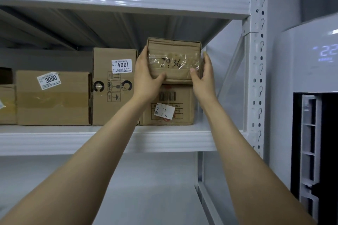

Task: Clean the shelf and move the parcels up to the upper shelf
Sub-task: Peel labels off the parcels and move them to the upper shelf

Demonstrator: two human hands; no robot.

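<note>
Left hand (pixel 146 78) and right hand (pixel 204 76) grip the small parcel (pixel 173 55) (taped shut) atop a lower box (pixel 182 100).

Small taped brown parcel (pixel 173 60), level atop labelled box (pixel 170 107), right end of white shelf (pixel 73 139)

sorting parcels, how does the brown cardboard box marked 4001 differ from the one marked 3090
The brown cardboard box marked 4001 is taller and narrower; the brown cardboard box marked 3090 is lower and wider. The 4001 label sits straight, the 3090 label tilted. Only 4001 shows printed symbols. Both stand on the white shelf.
</note>
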